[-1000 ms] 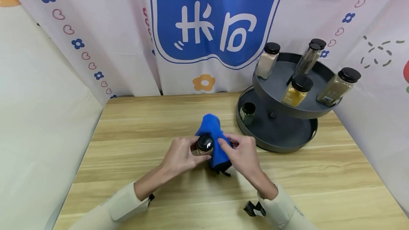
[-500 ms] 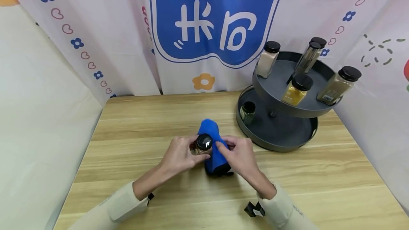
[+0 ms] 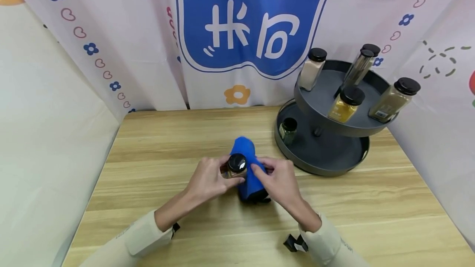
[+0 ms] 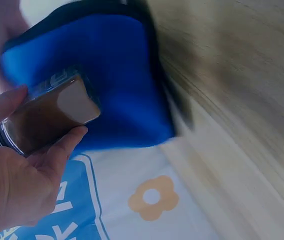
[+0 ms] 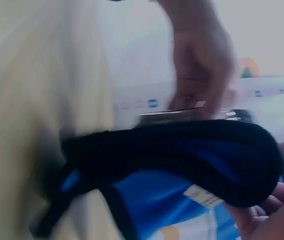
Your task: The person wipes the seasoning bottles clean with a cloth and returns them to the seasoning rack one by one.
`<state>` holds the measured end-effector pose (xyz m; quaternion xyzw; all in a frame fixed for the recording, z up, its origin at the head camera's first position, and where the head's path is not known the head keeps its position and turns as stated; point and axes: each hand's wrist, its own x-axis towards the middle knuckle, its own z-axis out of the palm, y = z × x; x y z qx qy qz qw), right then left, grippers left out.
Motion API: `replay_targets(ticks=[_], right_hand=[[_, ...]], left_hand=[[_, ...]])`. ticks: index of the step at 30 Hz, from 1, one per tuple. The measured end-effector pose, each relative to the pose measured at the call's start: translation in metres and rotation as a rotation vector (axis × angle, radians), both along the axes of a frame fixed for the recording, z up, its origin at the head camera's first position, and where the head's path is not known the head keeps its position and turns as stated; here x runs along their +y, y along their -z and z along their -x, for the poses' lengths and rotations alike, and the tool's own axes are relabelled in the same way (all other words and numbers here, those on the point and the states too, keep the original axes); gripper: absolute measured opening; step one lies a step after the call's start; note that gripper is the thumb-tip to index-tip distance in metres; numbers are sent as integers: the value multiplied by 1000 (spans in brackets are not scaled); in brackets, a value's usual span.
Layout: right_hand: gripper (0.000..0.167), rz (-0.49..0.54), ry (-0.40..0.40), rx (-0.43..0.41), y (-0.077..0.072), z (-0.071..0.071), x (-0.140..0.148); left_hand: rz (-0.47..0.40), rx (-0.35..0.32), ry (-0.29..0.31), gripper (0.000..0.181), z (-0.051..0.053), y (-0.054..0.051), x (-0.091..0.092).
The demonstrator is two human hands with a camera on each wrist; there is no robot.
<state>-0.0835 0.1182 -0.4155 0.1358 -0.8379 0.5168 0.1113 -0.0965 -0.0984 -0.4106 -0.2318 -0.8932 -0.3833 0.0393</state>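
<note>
My left hand [image 3: 209, 179] grips a small glass jar [image 3: 236, 166] by its sides, black lid upward. In the left wrist view the jar [image 4: 49, 112] shows brown powder inside, and its side lies against a blue cloth [image 4: 122, 90]. My right hand [image 3: 281, 179] pinches the right side of that cloth [image 3: 249, 180], which drapes down beside the jar. The right wrist view shows the cloth's black edging [image 5: 192, 135] and a small white tag [image 5: 203, 196]. Both hands are above the wooden table [image 3: 167, 135].
A dark two-tier round rack [image 3: 323, 166] stands at the back right. Several black-lidded jars are on its upper tier, including a yellow one [image 3: 343, 108]. A small green jar [image 3: 288, 131] sits on the lower tier. A printed curtain [image 3: 208, 90] hangs behind the table.
The cloth's upper end has dropped slightly, and its black lower edge has swung into fuller view beside the jar. Both hands keep their holds, almost in place.
</note>
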Motion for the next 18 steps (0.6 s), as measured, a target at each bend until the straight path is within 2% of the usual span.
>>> replay_targets(ticks=[3,5,9,12,14,18], right_hand=[[18,115,43,88,-7,-1,2],[18,115,45,105,-8,-1,2],[6,-69,-3,27,5,0,-2],[14,-185,-49,-44,14,0,-4],[19,-197,-68,-74,15,2,-2],[15,-184,-79,-94,15,4,2]], left_hand=[[11,-7,14,47,1,4,0],[10,-7,22,48,1,6,-1],[-10,14,17,44,2,1,2],[-17,23,12,42,2,-7,2],[-13,24,22,41,4,-11,3],[-16,16,28,39,6,-13,2]])
